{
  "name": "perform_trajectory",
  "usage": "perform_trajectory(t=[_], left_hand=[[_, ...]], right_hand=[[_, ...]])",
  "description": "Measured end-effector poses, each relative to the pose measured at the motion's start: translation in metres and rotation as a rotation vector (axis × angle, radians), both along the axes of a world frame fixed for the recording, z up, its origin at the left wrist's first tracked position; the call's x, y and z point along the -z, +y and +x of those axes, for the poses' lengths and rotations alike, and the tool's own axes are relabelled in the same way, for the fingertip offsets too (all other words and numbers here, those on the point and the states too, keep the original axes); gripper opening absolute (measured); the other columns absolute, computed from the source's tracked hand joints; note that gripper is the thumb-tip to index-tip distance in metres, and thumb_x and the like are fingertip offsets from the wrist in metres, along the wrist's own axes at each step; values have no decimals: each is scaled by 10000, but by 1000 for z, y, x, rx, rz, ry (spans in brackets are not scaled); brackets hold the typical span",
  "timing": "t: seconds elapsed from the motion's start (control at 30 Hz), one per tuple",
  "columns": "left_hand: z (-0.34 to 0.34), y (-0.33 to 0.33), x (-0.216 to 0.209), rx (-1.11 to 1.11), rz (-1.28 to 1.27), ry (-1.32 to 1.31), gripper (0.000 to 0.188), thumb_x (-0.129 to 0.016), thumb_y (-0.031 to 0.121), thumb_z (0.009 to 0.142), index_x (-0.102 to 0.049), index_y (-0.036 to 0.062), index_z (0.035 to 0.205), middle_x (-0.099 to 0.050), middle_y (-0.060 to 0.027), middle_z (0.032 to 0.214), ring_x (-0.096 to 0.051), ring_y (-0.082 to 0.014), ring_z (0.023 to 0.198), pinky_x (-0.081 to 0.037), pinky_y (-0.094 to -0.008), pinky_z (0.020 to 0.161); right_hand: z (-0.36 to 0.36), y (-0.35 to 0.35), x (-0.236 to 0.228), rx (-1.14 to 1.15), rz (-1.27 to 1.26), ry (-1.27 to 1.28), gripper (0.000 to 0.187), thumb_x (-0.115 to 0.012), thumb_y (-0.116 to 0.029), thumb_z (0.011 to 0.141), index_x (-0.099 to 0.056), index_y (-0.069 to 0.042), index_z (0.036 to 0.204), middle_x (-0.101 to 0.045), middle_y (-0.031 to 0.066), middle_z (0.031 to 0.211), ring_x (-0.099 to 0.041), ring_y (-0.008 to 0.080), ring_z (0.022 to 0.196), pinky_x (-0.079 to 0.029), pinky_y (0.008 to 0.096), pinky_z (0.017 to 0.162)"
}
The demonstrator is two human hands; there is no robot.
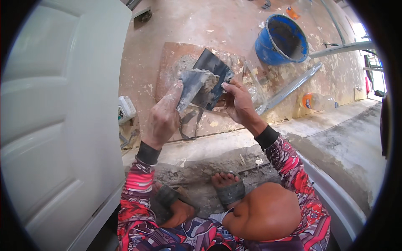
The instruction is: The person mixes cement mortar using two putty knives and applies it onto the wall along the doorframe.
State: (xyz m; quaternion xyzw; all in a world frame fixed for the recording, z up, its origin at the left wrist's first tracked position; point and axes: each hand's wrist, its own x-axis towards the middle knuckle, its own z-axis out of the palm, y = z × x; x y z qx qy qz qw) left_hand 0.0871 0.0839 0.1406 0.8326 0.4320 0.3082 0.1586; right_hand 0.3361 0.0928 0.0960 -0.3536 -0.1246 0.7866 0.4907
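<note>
My left hand [162, 119], dusted with pale powder, grips a flat, grey-smeared scraper blade [190, 88]. Pinched along its edge in my right hand [242, 102] is a dark rectangular plate [212, 62], tilted behind the blade. A lump of wet grey mortar [210, 83] lies on the plate, right by the blade's edge. The two tools overlap in front of me, above a mortar-stained brown board [169, 54] on the floor. Whatever handle the blade may have is hidden by my left hand.
A blue bucket [263, 49] with grey residue stands at the far right. Nearer lie a long metal strip [289, 88] and a plastic bottle [324, 102]. A white panelled door [94, 83] fills the left side, with a white box-like device [126, 109] beside it.
</note>
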Motion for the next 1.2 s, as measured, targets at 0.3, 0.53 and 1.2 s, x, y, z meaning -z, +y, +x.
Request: perform_trajectory(t=[0.3,0.53,1.2], left_hand=[[-33,-19,20,-380,-400,274,224,-539,-36,876,-611,-79,1083,-691,-196,886,-668,-319,713,-543,-375,675],[22,-49,26,-451,-1096,-1320,171,-513,6,962,-579,-4,1119,-669,-89,1063,-684,-205,949,-577,-379,855],[16,-51,44,-317,-1246,-1662,169,-560,34,957,-600,21,1121,-685,-75,1034,-686,-195,931,-574,-357,841]], right_hand=[[14,20,-19,17,208,-252,149,-478,-104,1004,-541,26,1041,-662,159,1049,-703,234,900,-623,399,788],[4,13,-13,3,271,-327,171,-477,-101,1015,-557,38,1073,-658,117,1032,-693,198,901,-617,368,800],[-9,10,-45,-86,1164,-1013,314,-523,-53,994,-577,-13,1301,-667,247,1157,-686,291,1067,-553,318,843]])
